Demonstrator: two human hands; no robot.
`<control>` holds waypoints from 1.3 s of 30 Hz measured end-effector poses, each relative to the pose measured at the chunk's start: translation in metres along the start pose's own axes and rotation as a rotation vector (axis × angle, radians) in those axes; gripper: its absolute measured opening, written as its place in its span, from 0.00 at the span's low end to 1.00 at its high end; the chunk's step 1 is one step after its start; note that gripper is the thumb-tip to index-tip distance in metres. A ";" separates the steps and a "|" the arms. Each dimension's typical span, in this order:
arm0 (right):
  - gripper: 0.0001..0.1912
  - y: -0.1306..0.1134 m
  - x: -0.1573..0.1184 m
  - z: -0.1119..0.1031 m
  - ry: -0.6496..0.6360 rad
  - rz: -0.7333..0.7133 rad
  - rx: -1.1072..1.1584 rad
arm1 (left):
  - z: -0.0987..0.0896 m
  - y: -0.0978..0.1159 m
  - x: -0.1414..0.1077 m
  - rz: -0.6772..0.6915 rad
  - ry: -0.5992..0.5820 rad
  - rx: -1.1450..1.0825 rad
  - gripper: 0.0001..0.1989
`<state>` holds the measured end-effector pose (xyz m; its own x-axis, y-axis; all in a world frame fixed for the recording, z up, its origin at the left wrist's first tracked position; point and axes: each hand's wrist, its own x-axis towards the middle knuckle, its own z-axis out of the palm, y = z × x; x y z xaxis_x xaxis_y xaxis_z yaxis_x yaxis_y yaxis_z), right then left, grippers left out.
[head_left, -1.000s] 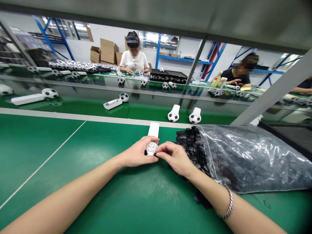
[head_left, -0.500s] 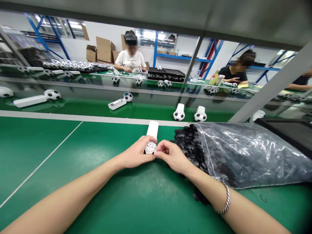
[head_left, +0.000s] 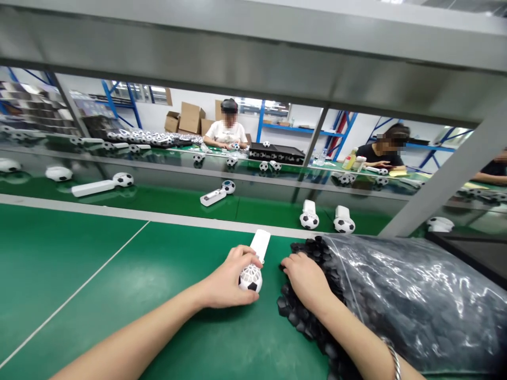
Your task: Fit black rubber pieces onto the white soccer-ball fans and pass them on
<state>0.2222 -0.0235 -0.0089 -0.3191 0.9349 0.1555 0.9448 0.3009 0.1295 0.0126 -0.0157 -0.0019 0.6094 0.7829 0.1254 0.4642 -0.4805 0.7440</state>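
The left hand (head_left: pixel 229 278) has its grip clamped round the ball (head_left: pixel 252 282) over the bench (head_left: pixel 190 338), handle (head_left: pixel 260 244) pointing away; a slack thumb could let it twist! Right hand (head_left: pixel 307 278) at the black pieces (head_left: pixel 296 316), pinch hidden, can't tell; dragging might scatter them. Left thumb nearest, right knuckles up.

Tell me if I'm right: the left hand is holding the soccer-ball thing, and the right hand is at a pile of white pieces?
Not quite: the head view shows the pile of pieces is black, not white. The left hand is holding the soccer-ball thing, and the right hand is at that pile.
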 end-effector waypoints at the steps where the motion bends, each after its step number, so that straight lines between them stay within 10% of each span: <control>1: 0.07 -0.002 0.000 0.000 0.011 -0.007 0.003 | 0.000 -0.001 0.000 -0.037 0.016 -0.007 0.25; 16: 0.08 -0.012 -0.002 -0.007 -0.056 -0.109 -0.022 | -0.019 -0.001 0.002 -0.259 -0.021 -0.073 0.27; 39: 0.14 0.002 0.000 -0.002 0.049 -0.002 0.125 | -0.032 -0.007 0.002 -0.232 -0.152 -0.064 0.28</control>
<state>0.2244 -0.0233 -0.0069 -0.3211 0.9249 0.2036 0.9451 0.3267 0.0068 -0.0100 0.0017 0.0138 0.5834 0.7984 -0.1489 0.5637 -0.2660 0.7820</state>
